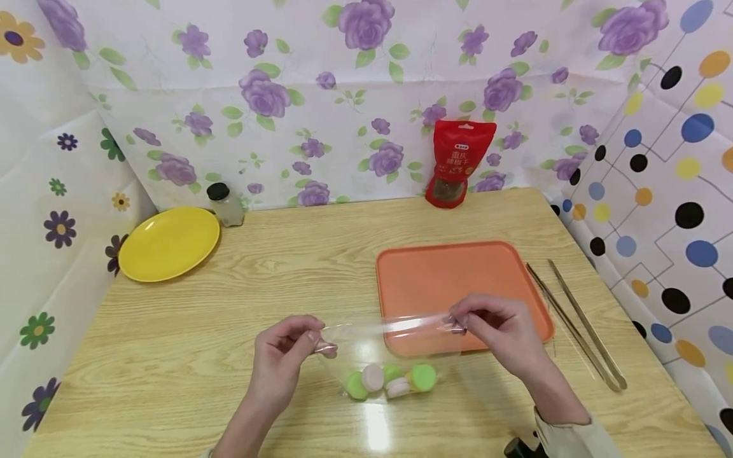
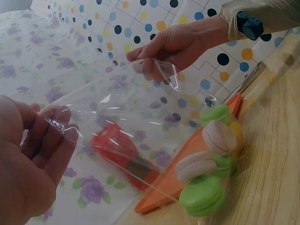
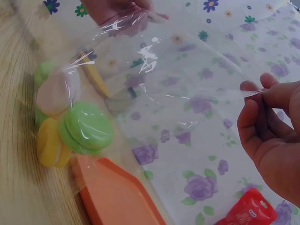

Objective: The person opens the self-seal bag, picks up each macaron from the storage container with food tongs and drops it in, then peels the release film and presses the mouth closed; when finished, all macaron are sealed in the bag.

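A clear plastic bag (image 1: 366, 346) is stretched between my two hands above the front of the table. Green, pale pink and yellow macarons (image 1: 424, 377) lie along its bottom; several are green or pink. My left hand (image 1: 282, 359) pinches the bag's upper left corner between thumb and fingers. At the upper right corner my right hand (image 1: 501, 331) pinches the film the same way. In the left wrist view, the macarons (image 2: 202, 194) sit in the bag's lower end, seen through the film. The right wrist view shows a yellow macaron (image 3: 50, 143) among them.
Behind the bag lies an orange tray (image 1: 452, 273), with metal tongs (image 1: 584, 324) to its right. A red pouch (image 1: 458, 162) stands at the back. On the left are a yellow plate (image 1: 168, 245) and a black-capped jar (image 1: 226, 205). Patterned cloths hang around the table.
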A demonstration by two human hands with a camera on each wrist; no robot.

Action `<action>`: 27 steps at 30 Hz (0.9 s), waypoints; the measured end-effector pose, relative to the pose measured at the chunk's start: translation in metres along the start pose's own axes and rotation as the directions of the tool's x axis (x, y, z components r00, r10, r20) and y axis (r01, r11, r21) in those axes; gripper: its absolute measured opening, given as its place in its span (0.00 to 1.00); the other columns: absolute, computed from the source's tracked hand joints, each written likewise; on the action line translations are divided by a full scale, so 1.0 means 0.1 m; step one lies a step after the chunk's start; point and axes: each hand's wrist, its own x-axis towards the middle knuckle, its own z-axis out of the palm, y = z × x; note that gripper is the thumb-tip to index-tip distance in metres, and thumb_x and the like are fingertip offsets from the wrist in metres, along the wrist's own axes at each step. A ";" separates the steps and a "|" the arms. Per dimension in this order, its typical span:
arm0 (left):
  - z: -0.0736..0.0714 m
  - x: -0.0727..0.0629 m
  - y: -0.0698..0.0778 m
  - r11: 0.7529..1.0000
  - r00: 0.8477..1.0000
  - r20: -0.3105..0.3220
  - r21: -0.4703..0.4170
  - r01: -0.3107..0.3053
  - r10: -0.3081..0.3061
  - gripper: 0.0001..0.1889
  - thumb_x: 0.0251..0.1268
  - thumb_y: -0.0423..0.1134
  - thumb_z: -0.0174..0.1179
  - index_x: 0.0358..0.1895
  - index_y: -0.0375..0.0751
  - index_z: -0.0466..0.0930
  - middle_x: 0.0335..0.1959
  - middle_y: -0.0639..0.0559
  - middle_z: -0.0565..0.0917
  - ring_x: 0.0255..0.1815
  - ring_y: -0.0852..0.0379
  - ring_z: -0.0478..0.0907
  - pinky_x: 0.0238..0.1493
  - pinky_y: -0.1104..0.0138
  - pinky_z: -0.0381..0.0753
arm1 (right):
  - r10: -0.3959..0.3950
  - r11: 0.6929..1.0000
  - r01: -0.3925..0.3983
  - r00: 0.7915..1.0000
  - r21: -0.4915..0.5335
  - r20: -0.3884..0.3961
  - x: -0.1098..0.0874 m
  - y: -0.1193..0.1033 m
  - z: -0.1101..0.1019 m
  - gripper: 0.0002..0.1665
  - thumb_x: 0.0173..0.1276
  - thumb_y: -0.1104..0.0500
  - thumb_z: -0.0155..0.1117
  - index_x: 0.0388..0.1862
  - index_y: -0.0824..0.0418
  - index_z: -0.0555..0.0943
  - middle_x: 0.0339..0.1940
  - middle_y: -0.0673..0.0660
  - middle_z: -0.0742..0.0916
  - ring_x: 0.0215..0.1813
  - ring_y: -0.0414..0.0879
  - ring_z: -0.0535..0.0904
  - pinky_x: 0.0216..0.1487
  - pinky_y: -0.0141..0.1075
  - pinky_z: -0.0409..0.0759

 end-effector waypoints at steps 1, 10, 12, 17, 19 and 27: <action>-0.01 0.00 -0.01 1.000 1.000 0.020 -0.008 -0.018 0.019 0.16 0.69 0.16 0.48 0.44 0.35 0.83 0.35 0.50 0.83 0.32 0.55 0.87 0.41 0.57 0.86 | -0.012 1.000 0.012 1.000 -0.002 0.005 0.00 0.00 0.00 0.16 0.67 0.82 0.54 0.40 0.67 0.84 0.39 0.56 0.88 0.40 0.47 0.84 0.37 0.36 0.84; -0.04 0.04 -0.07 0.986 0.979 0.124 0.018 -0.167 0.163 0.06 0.75 0.22 0.49 0.43 0.24 0.76 0.38 0.52 0.83 0.34 0.58 0.86 0.38 0.57 0.86 | -0.155 0.986 0.150 0.985 0.069 0.077 0.01 0.04 -0.01 0.18 0.66 0.85 0.52 0.42 0.69 0.83 0.41 0.60 0.86 0.44 0.49 0.83 0.43 0.35 0.83; -0.05 0.04 -0.08 0.981 0.972 0.137 0.008 -0.192 0.190 0.07 0.75 0.22 0.48 0.41 0.25 0.78 0.36 0.51 0.83 0.34 0.58 0.86 0.38 0.57 0.86 | -0.179 0.981 0.171 0.980 0.093 0.089 0.02 0.05 -0.01 0.18 0.66 0.85 0.52 0.42 0.70 0.83 0.42 0.62 0.86 0.45 0.50 0.83 0.43 0.35 0.83; -0.04 0.06 -0.09 0.973 0.960 0.157 -0.020 -0.231 0.231 0.09 0.74 0.19 0.47 0.37 0.25 0.77 0.30 0.43 0.81 0.32 0.56 0.83 0.38 0.58 0.86 | -0.206 0.976 0.195 0.972 0.100 0.111 0.02 0.08 -0.03 0.18 0.66 0.85 0.52 0.42 0.70 0.83 0.42 0.64 0.86 0.47 0.51 0.83 0.45 0.35 0.83; -0.04 0.07 -0.10 0.970 0.957 0.159 -0.011 -0.245 0.243 0.08 0.74 0.20 0.47 0.36 0.25 0.76 0.29 0.41 0.80 0.32 0.57 0.82 0.38 0.61 0.86 | -0.211 0.975 0.201 0.970 0.090 0.117 0.02 0.09 -0.03 0.19 0.66 0.85 0.52 0.42 0.69 0.83 0.42 0.63 0.86 0.48 0.50 0.83 0.45 0.35 0.82; -0.05 0.09 -0.12 0.963 0.950 0.173 0.023 -0.269 0.262 0.08 0.75 0.24 0.49 0.34 0.28 0.74 0.29 0.44 0.79 0.33 0.60 0.80 0.37 0.70 0.81 | -0.254 0.965 0.243 0.956 0.095 0.143 0.02 0.07 -0.05 0.24 0.59 0.89 0.49 0.42 0.70 0.83 0.42 0.65 0.86 0.46 0.51 0.83 0.43 0.36 0.83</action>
